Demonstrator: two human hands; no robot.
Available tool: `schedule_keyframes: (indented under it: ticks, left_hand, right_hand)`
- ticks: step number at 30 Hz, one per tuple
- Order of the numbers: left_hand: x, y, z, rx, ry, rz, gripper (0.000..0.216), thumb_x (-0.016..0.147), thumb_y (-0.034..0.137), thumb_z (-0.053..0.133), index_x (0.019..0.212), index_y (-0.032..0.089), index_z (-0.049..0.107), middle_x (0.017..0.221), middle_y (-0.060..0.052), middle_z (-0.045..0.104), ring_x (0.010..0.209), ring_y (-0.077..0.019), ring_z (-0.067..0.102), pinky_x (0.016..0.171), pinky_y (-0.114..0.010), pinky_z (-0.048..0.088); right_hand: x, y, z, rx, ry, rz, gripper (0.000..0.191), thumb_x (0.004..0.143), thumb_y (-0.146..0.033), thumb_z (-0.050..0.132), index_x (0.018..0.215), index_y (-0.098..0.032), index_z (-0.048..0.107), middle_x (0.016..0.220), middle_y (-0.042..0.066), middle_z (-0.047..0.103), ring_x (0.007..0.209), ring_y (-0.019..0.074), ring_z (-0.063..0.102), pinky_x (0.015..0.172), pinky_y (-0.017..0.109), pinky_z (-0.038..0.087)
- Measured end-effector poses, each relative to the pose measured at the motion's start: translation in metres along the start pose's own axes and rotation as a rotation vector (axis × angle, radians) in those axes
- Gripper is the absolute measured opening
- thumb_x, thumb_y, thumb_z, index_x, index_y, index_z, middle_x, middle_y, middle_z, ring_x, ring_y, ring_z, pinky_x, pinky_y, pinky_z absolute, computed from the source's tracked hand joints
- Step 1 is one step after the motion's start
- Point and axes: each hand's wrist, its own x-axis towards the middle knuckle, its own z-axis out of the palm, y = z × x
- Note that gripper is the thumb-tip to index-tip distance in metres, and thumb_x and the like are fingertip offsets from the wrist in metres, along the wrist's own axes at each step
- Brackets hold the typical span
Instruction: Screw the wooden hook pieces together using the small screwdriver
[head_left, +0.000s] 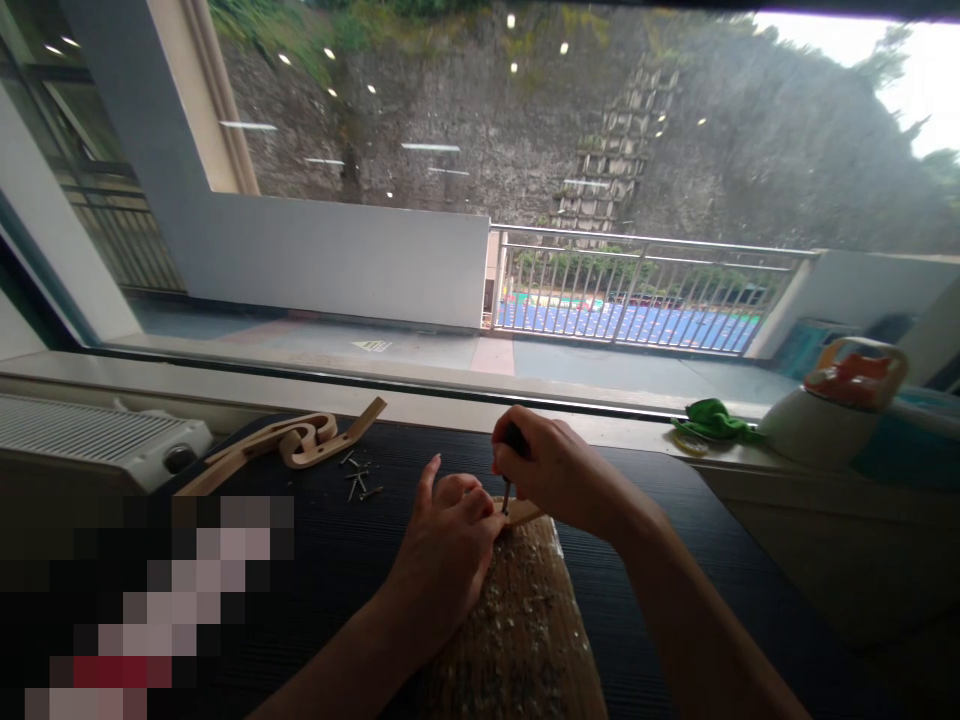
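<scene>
In my right hand [551, 465] is a screwdriver [508, 494], its dark handle wrapped by my fingers and its thin shaft pointing down. The tip meets a small pale wooden piece [526, 513] at the far end of a rough, thick wooden board [517, 620]. My left hand [450, 545] grips that piece close beside the tip, thumb and forefinger drawn together while the little finger sticks up. Whether a screw sits under the tip is too small to tell. Left of my hands lie several loose screws [358, 482] and curled wooden parts [315, 445].
The dark table [637, 530] ends against a window sill [450, 408]. On the sill at right are a green cloth [712, 420] and a white container with an orange top [802, 420]. A white radiator [97, 440] stands at left. Blurred blocks cover the lower left.
</scene>
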Motion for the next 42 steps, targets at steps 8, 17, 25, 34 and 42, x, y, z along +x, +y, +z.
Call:
schedule_keyframes:
  ticks: [8,17,25,34,42]
  left_hand:
    - [0.002,0.000,-0.001,-0.003,-0.015,0.003,0.021,0.078,0.009,0.055,0.089,0.024,0.064,0.091,0.001,0.063,0.103,-0.0216,0.048,0.109,-0.057,0.009]
    - [-0.001,0.000,-0.001,0.002,0.000,0.030,0.024,0.077,0.008,0.054,0.093,0.023,0.064,0.090,0.000,0.063,0.102,-0.0226,0.049,0.108,-0.060,0.011]
    - [0.000,0.000,-0.001,0.017,-0.006,0.021,0.024,0.078,0.008,0.054,0.093,0.023,0.065,0.090,-0.001,0.063,0.102,-0.0227,0.049,0.108,-0.060,0.012]
    - [-0.001,0.000,-0.001,0.001,0.009,0.019,0.023,0.078,0.010,0.055,0.093,0.024,0.065,0.090,0.000,0.063,0.103,-0.0219,0.048,0.109,-0.058,0.011]
    - [0.000,0.002,-0.004,0.005,-0.002,0.029,0.026,0.078,0.007,0.051,0.093,0.023,0.065,0.090,-0.001,0.063,0.102,-0.0225,0.049,0.108,-0.060,0.013]
  right_hand:
    - [0.000,-0.001,0.001,0.000,-0.020,-0.026,0.006,0.082,-0.022,0.045,0.085,-0.022,0.051,0.071,-0.001,0.061,0.055,0.0079,0.049,0.051,0.023,0.031]
    - [0.007,0.013,0.004,0.180,-0.010,0.063,0.005,0.082,-0.020,0.041,0.083,-0.022,0.045,0.071,-0.001,0.064,0.048,0.0080,0.052,0.045,0.021,0.037]
    - [0.007,0.010,0.004,0.156,0.008,0.050,0.007,0.085,-0.027,0.044,0.083,-0.021,0.048,0.070,-0.001,0.062,0.048,0.0077,0.053,0.047,0.022,0.039]
    - [0.002,0.005,-0.003,0.022,-0.005,-0.023,0.011,0.081,-0.027,0.052,0.090,-0.022,0.054,0.073,-0.001,0.058,0.061,0.0101,0.049,0.056,0.024,0.036]
    - [0.004,0.008,-0.002,-0.020,0.031,0.000,0.009,0.079,-0.027,0.053,0.083,-0.020,0.056,0.068,0.000,0.058,0.058,0.0104,0.046,0.053,0.025,0.032]
